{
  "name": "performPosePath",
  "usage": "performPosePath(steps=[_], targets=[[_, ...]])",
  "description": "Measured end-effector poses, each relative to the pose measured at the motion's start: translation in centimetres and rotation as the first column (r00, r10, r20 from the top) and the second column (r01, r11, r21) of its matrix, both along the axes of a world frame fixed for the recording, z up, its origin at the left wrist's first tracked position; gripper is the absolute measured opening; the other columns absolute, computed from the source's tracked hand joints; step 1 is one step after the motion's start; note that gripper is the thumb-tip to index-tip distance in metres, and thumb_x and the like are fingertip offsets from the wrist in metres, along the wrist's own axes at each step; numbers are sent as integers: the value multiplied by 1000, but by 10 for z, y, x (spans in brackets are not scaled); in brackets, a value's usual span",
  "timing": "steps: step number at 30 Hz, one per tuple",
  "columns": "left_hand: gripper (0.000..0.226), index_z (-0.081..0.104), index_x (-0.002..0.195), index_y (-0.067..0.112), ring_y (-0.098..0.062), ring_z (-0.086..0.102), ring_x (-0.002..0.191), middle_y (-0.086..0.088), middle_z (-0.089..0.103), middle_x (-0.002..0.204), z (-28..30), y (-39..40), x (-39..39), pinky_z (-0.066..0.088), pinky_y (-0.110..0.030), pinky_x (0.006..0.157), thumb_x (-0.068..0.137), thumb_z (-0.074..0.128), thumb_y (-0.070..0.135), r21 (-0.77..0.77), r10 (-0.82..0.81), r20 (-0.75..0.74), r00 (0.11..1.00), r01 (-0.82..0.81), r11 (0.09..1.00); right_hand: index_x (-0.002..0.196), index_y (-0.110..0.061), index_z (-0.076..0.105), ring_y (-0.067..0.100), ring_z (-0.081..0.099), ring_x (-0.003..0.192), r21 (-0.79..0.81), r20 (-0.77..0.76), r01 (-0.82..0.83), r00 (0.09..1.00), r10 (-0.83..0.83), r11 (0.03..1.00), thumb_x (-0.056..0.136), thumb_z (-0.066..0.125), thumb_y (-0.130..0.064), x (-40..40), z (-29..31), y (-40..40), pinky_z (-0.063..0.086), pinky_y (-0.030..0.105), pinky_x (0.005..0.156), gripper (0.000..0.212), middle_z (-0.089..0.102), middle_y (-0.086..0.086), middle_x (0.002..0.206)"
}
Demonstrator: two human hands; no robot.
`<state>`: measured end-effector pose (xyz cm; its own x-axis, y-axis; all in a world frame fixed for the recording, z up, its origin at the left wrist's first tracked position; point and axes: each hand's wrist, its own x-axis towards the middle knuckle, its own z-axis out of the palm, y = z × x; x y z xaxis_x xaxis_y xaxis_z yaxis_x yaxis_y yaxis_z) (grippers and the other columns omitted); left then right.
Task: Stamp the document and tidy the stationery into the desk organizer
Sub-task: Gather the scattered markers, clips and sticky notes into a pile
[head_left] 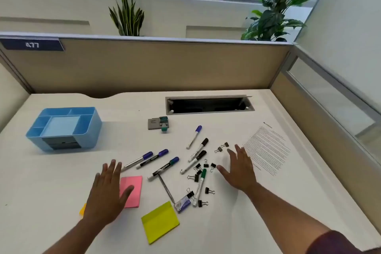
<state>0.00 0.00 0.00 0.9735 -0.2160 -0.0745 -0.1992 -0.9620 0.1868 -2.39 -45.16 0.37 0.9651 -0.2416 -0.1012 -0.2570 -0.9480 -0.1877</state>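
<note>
- Head view looks down on a white desk top (61, 181) scattered with stationery, both of the person's hands held out over it.
- Left hand (107, 189) is flat, palm down, fingers straight and slightly spread, holding nothing; it lies over the left edge of a pink pad of sticky notes (133, 190), thumb across the pad. Whether the palm touches the pad cannot be told.
- Right hand (239, 169) is also flat with fingers spread and thumb out to the left, gripping nothing, between the marker heap and the printed paper document (266, 150).
- That document lies on the desk's right part, turned at an angle, its left edge just beside the right hand.
- Grey stamp pad with a teal-topped stamp (159, 123) sits near the middle rear of the desk, apart from both hands.
- Light blue plastic desk organizer (64, 128) with several open compartments stands at the far left, well apart from the clutter.
- Whiteboard markers (156, 159) with purple, black and green caps lie loose between the hands, mixed with small black binder clips (201, 171).
- Yellow-green pad of sticky notes (159, 222) lies nearest the camera; an orange corner (83, 209) shows beside the left wrist.
</note>
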Motion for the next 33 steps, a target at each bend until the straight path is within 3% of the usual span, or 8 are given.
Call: performPosePath(steps=[3, 7, 11, 14, 19, 23, 29, 33], targets=[[93, 10, 158, 27, -37, 12, 151, -9, 10, 166, -9, -2, -18, 20, -55, 119, 83, 20, 82, -63, 20, -54, 998, -23, 998, 159, -21, 22, 31, 1, 158, 45, -51, 26, 998, -24, 999, 70, 2, -95, -13, -16, -2, 12, 47, 127, 117, 5, 9, 171], [94, 2, 155, 43, -35, -1, 152, -3, -3, 166, -29, -9, -44, 12, -57, 120, 76, 20, 90, -77, 55, -66, 996, -60, 995, 158, -19, 27, 29, -2, 158, 73, -4, 3, 1000, -3, 997, 80, 11, -90, -27, -32, 11, 14, 49, 127, 107, 3, 7, 171], [103, -5, 154, 43, -30, -11, 151, 1, -16, 164, -38, -19, -57, 6, -56, 121, 69, 18, 96, -56, 79, -120, 990, -86, 995, 158, -20, 28, 26, -6, 158, 71, 40, -56, 998, 53, 996, 91, 27, -76, -32, -40, 31, 14, 48, 127, 87, 2, 4, 171], [109, -8, 154, 42, -27, -11, 151, 3, -19, 163, -43, -26, -63, 6, -57, 121, 65, 18, 99, -38, 111, -141, 984, -117, 992, 158, -21, 29, 27, -5, 158, 73, 56, -87, 995, 83, 994, 93, 27, -74, -33, -42, 49, 16, 49, 126, 85, 3, 5, 171], [112, 1, 157, 35, -23, -4, 152, 2, -14, 165, -53, -34, -69, 13, -60, 119, 66, 16, 98, -17, 138, -165, 977, -143, 990, 161, -23, 19, 25, -13, 157, 134, 43, -185, 983, 180, 974, 95, 27, -71, -30, -43, 75, 8, 49, 127, 83, -4, 4, 171], [107, 15, 158, 31, -27, 8, 152, -1, 0, 166, -57, -42, -71, 21, -63, 115, 71, 16, 94, -32, 159, -169, 973, -167, 985, 162, -24, 17, 24, -6, 158, 192, 64, -243, 970, 235, 951, 95, 30, -70, -26, -43, 87, 12, 49, 127, 82, 1, 3, 171], [103, 18, 157, 31, -32, 14, 151, -4, 9, 166, -51, -40, -75, 22, -63, 114, 73, 20, 92, -9, 205, -125, 971, -208, 978, 151, -18, 41, 31, 19, 154, 165, 207, -106, 976, 71, 981, 92, 39, -71, 17, -29, 45, 23, 47, 124, 79, 27, 10, 165], [106, 20, 156, 35, -36, 21, 149, -9, 15, 165, -46, -38, -78, 27, -67, 109, 68, 24, 95, 1, 268, -146, 952, -271, 963, 156, -20, 32, 38, 5, 156, 147, 73, -57, 996, 47, 988, 82, 22, -80, 50, -27, 4, 18, 52, 125, 96, 14, 15, 168]])
